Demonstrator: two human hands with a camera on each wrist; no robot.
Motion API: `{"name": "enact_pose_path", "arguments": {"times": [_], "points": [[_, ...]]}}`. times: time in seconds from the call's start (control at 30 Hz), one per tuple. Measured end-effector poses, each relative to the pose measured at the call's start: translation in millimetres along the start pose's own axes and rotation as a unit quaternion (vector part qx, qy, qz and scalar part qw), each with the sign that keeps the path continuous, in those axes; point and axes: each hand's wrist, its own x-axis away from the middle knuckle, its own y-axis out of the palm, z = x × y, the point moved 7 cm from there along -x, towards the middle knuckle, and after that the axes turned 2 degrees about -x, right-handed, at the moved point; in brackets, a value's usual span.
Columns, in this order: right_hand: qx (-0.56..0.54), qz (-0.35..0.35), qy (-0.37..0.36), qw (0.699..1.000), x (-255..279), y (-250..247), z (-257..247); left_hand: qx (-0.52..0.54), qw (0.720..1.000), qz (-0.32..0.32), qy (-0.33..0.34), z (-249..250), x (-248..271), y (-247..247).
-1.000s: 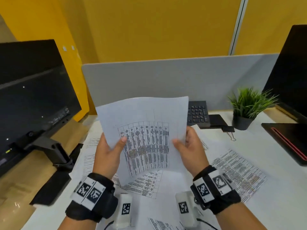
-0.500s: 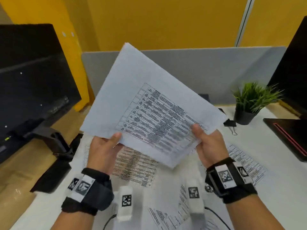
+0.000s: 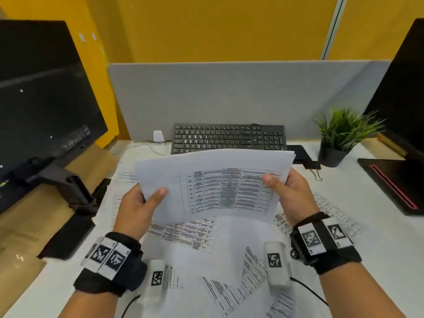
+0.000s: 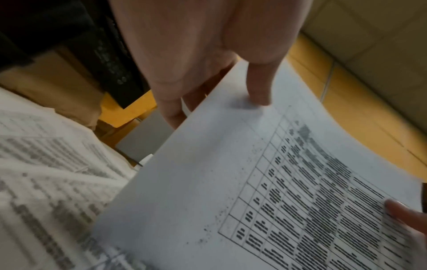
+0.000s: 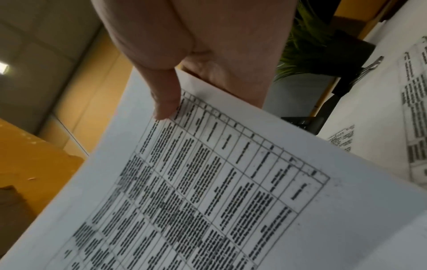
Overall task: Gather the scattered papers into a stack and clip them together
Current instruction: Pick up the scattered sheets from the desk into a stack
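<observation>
Both hands hold a thin stack of printed papers (image 3: 213, 180) above the desk, long side across, its printed table facing me. My left hand (image 3: 140, 203) pinches its left edge, thumb on top and fingers behind. My right hand (image 3: 289, 191) pinches the right edge the same way. The wrist views show each thumb pressed on the held stack (image 4: 254, 182) (image 5: 208, 182). Several more printed sheets (image 3: 190, 235) lie scattered on the white desk (image 3: 378, 249) below. A black binder clip (image 3: 312, 165) lies at the back right beside the plant pot.
A black keyboard (image 3: 229, 138) sits along the grey divider. A potted plant (image 3: 339, 138) stands at the right, with a laptop base (image 3: 394, 182) beyond it. A monitor (image 3: 41, 99) on an arm mount (image 3: 68, 187) occupies the left.
The stack has swung from a tilted, raised pose down to level and landscape between both hands. My view now shows the keyboard behind it.
</observation>
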Motion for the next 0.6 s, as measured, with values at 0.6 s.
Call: {"name": "enact_pose_path", "arguments": {"times": [0.6], "points": [[0.355,-0.056,-0.226,0.906,8.1,58.0,-103.2,-0.318,0.865,0.029,0.388,160.3,4.1,39.6]]}}
